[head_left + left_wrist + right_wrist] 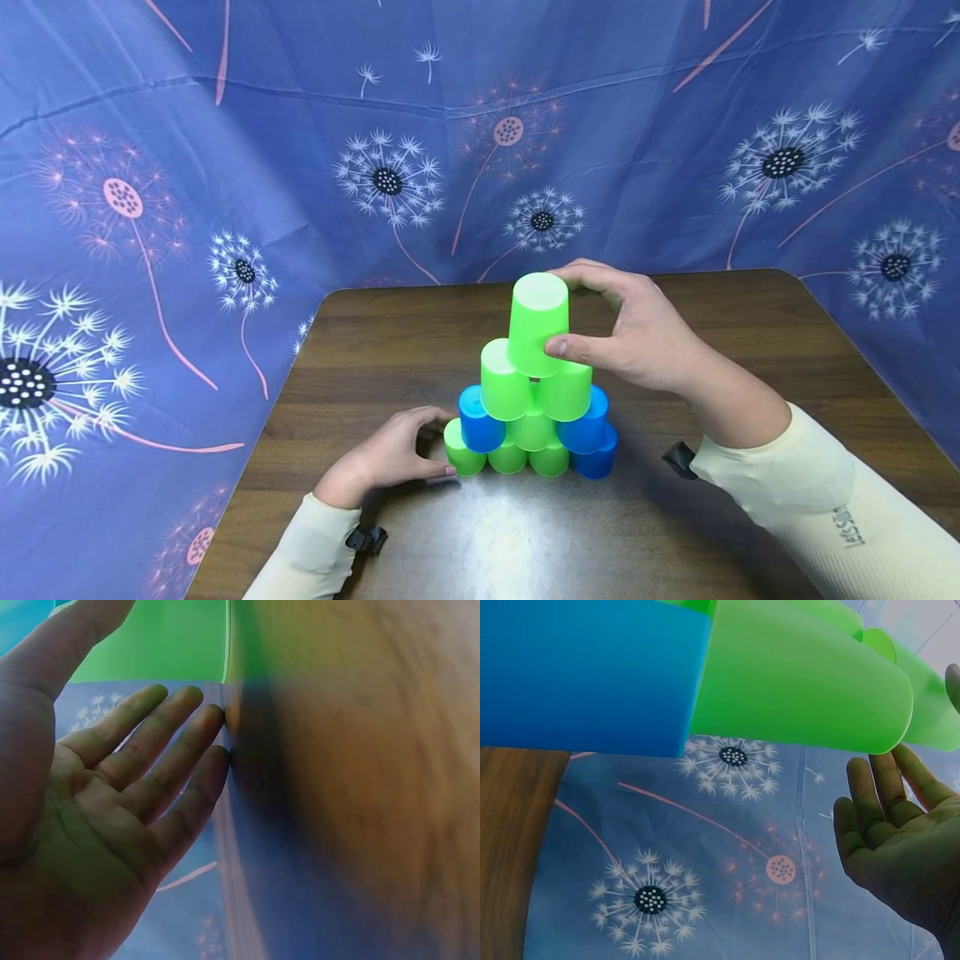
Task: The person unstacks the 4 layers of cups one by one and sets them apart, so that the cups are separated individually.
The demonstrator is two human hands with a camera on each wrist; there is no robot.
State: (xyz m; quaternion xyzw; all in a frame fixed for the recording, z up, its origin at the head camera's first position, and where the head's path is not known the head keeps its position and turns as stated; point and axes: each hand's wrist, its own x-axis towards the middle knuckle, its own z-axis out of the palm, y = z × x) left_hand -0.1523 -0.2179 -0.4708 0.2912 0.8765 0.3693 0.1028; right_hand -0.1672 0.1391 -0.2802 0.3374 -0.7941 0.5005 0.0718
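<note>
Upside-down plastic cups stand stacked in a pyramid on the table. The top green cup [538, 321] sits over two green cups [504, 379]. My right hand [637, 329] holds that top cup, thumb at its front and fingers round behind; in the right wrist view the hand [907, 825] shows beside the upper green cups. Low on the left, my left hand [393, 450] is beside the end green cup [463, 450] of the bottom row, thumb in front and fingers behind. The left wrist view shows the left hand's fingers [176, 750] loosely extended near a green cup [161, 641].
Blue cups [482, 421] sit at both ends of the second row, and another blue cup [596, 458] ends the bottom row at right. The brown wooden table [390, 333] reaches back to a blue dandelion-print cloth [300, 167]. Dark straps [366, 540] show at the wrists.
</note>
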